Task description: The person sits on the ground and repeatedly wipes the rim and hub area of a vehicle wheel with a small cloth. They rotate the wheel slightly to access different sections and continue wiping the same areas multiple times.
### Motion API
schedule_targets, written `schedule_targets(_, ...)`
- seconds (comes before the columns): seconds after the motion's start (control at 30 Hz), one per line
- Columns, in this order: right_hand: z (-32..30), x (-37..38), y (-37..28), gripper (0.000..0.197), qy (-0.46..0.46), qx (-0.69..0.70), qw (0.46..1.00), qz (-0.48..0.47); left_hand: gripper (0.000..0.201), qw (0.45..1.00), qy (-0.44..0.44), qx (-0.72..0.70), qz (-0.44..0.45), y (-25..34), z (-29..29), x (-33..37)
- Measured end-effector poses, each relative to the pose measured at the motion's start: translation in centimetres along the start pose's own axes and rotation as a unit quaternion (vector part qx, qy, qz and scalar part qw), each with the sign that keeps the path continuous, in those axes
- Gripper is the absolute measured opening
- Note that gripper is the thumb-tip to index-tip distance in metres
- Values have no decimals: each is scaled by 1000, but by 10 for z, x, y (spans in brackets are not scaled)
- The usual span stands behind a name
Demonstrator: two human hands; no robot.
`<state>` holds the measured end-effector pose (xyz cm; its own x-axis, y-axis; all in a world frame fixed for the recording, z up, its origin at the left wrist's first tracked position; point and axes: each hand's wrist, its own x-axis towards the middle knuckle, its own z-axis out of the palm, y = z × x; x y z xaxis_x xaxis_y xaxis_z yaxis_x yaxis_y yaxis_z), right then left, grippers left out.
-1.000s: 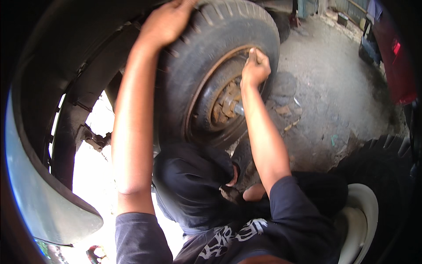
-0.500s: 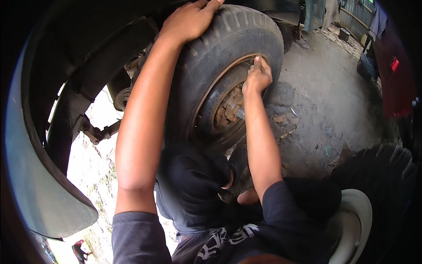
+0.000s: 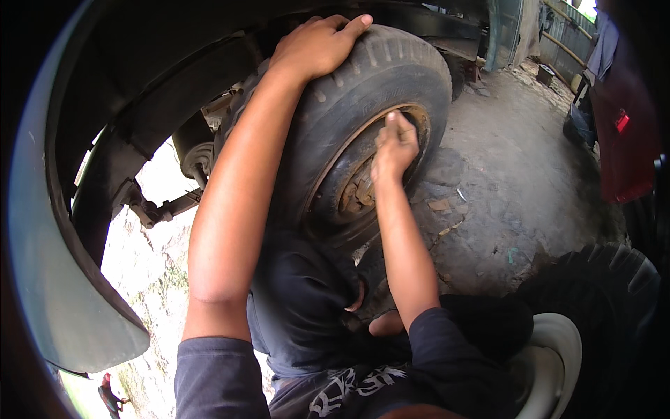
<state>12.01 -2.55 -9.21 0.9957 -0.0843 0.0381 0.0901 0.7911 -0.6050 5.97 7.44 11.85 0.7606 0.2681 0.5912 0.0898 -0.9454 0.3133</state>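
A black truck tire [image 3: 380, 73] with worn tread stands upright under the vehicle's fender. My left hand [image 3: 314, 49] lies over the top of its tread, fingers stretched out and thumb apart. In front of the wheel's rusty inner side, my right hand [image 3: 396, 148] is closed in a pinch with the thumb upward. It is by the orange-brown rim edge [image 3: 417, 112]; whether it touches the rim or holds something small, I cannot make out. Below it shows the rusty hub [image 3: 359, 192], partly covered by my right hand and wrist.
A pale curved fender [image 3: 77, 307] hangs at the left. Another tire [image 3: 600, 293] with a cream wheel [image 3: 565, 349] lies at the lower right. Stones and scraps dot the dusty ground [image 3: 516, 160]. A dark red panel [image 3: 624, 133] stands at the right; a chicken [image 3: 109, 397] is at the lower left.
My right hand has moved left and down from the rim's upper edge, staying closed. My left hand remains on top of the tire. The whole view has shifted slightly.
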Motion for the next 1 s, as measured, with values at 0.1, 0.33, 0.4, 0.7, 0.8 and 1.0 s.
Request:
schedule_targets(0.1,-16,18,5,19,7,-29,998,-55,83,1000,-20,-14,-12,8,3,-7)
schedule_targets(0.33,-8,7,3,15,-5,-63,992,-106,80,1000,-7,4,-6,3,6,-4)
schedule_targets(0.4,-9,-8,17,16,-31,-73,986,-148,80,1000,-18,-7,-18,6,2,-2)
schedule_targets(0.7,-8,-29,13,14,-63,-32,993,-91,77,998,-47,39,-21,20,-18,-11)
schedule_targets(0.8,-9,-55,20,15,-100,-53,990,-86,77,997,-53,23,-42,29,-24,-18)
schedule_targets(1.0,-4,-36,10,16,-69,3,996,-57,75,998,-48,33,-24,22,-17,-11)
